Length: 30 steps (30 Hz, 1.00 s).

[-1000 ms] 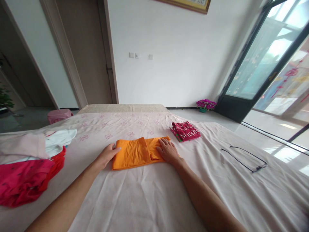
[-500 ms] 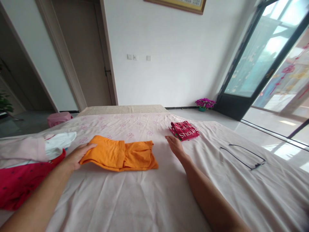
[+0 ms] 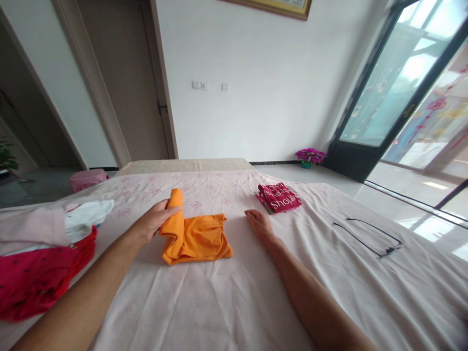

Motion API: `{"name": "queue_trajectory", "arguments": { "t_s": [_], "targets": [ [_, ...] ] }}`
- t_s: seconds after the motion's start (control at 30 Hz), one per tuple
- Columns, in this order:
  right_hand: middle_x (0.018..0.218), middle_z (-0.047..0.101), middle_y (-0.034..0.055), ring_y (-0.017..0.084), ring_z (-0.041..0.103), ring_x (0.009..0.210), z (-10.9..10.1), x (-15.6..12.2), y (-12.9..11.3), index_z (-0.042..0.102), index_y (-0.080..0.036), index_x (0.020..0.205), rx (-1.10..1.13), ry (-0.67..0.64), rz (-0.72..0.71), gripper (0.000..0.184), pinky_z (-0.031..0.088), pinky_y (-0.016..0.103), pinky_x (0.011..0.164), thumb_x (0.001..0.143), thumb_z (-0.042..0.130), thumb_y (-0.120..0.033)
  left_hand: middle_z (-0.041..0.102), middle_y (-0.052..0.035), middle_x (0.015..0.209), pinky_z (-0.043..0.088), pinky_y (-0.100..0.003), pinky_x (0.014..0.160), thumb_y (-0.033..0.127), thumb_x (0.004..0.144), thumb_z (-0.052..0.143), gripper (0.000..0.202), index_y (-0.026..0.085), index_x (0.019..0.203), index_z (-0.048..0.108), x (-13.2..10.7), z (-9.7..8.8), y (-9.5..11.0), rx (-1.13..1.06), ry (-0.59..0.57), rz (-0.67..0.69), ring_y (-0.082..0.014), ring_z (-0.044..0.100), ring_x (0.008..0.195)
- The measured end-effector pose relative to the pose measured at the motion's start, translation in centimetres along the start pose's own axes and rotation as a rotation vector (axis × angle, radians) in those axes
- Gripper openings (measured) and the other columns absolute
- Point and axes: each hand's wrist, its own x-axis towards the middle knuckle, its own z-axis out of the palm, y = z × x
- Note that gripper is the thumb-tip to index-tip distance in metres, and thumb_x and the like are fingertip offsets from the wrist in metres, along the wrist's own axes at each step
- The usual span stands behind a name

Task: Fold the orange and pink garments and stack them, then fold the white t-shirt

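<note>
My left hand [image 3: 159, 222] is closed on the left end of an orange garment [image 3: 204, 239]. That end is lifted and partly turned over toward the middle, while the right part lies flat on the bedsheet [image 3: 226, 302]. To the right of the garment, my right hand [image 3: 259, 223] rests low over the sheet with its fingers curled together and nothing visible in them. Just beyond it sits a folded dark red garment [image 3: 280, 197] with white lettering.
At the left lies a heap of red [image 3: 32, 273], pink and white clothes. A pair of glasses [image 3: 387, 249] lies on the right side of the sheet. Past the bed are a pink stool [image 3: 87, 180], purple flowers [image 3: 310, 156] in a green pot and a glass door [image 3: 383, 87].
My left hand has moved right, lifting the orange garment's left end up and over toward its middle. My right hand has shifted slightly left and its fingers have curled in.
</note>
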Motion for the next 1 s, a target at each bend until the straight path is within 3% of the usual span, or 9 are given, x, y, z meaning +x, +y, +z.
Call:
{"name": "queue_trajectory", "arguments": {
  "t_s": [0.1, 0.2, 0.33, 0.43, 0.6, 0.83, 1.0],
  "targets": [
    [0.109, 0.075, 0.0033, 0.02, 0.067, 0.103, 0.1, -0.1, 0.1, 0.074, -0.022, 0.107, -0.051, -0.002, -0.049, 0.033, 0.049, 0.03, 0.094, 0.092, 0.046, -0.03, 0.069, -0.0026, 0.085, 0.055, -0.031, 0.071, 0.042, 0.067, 0.075, 0.053, 0.014, 0.108, 0.058, 0.7, 3.6, -0.8, -0.02, -0.108, -0.004, -0.0213, 0.068, 0.082],
    [0.11, 0.074, 0.0036, 0.018, 0.067, 0.103, 0.3, 0.0, 0.5, 0.073, -0.022, 0.108, -0.098, -0.002, -0.082, 0.031, 0.048, 0.029, 0.096, 0.093, 0.047, -0.028, 0.069, -0.0051, 0.092, 0.055, -0.033, 0.077, 0.04, 0.071, 0.072, 0.05, 0.014, 0.111, 0.057, 1.2, 6.9, -1.9, -0.002, -0.143, 0.017, -0.0223, 0.068, 0.088],
    [0.113, 0.073, 0.0026, 0.017, 0.065, 0.105, 0.5, 0.0, 0.9, 0.072, -0.023, 0.109, -0.137, -0.009, -0.096, 0.03, 0.046, 0.029, 0.098, 0.093, 0.047, -0.026, 0.07, -0.01, 0.105, 0.056, -0.034, 0.08, 0.046, 0.081, 0.063, 0.056, 0.015, 0.126, 0.052, 1.3, 9.2, -3.1, 0.017, -0.174, 0.011, -0.0215, 0.069, 0.09],
    [0.113, 0.072, 0.0031, 0.017, 0.065, 0.106, 0.5, 0.0, 1.0, 0.072, -0.023, 0.11, -0.144, -0.013, -0.116, 0.031, 0.046, 0.028, 0.097, 0.093, 0.046, -0.026, 0.068, -0.0142, 0.112, 0.057, -0.037, 0.077, 0.051, 0.091, 0.045, 0.062, 0.015, 0.141, 0.041, 1.7, 8.9, -3.9, 0.156, -0.129, 0.04, -0.0209, 0.07, 0.085],
    [0.112, 0.071, 0.0033, 0.017, 0.065, 0.104, 0.6, 0.0, 0.9, 0.071, -0.023, 0.111, -0.194, -0.023, -0.125, 0.031, 0.046, 0.028, 0.096, 0.093, 0.046, -0.025, 0.06, -0.0165, 0.135, 0.043, -0.041, 0.109, 0.04, 0.096, 0.038, 0.05, 0.014, 0.137, 0.052, 2.6, 7.0, -5.9, 0.688, 0.045, 0.425, -0.0246, 0.058, 0.124],
    [0.113, 0.07, 0.0036, 0.017, 0.064, 0.104, 0.4, -0.3, 0.2, 0.071, -0.023, 0.111, -0.229, -0.04, -0.137, 0.03, 0.046, 0.026, 0.095, 0.092, 0.047, -0.022, 0.049, -0.0136, 0.15, 0.027, -0.056, 0.117, 0.048, 0.093, 0.05, 0.054, 0.024, 0.142, 0.053, 0.1, 7.7, -10.8, 1.137, -0.04, 0.727, -0.0338, 0.04, 0.142],
    [0.115, 0.07, 0.0043, 0.018, 0.063, 0.106, 0.3, -0.6, -0.4, 0.071, -0.023, 0.112, -0.284, -0.078, -0.158, 0.031, 0.045, 0.026, 0.095, 0.093, 0.046, -0.023, 0.043, -0.0107, 0.156, 0.022, -0.057, 0.119, 0.047, 0.096, 0.046, 0.055, 0.029, 0.148, 0.045, -1.4, 7.6, -11.3, 1.218, -0.093, 0.823, -0.0333, 0.034, 0.145]
  ]
}}
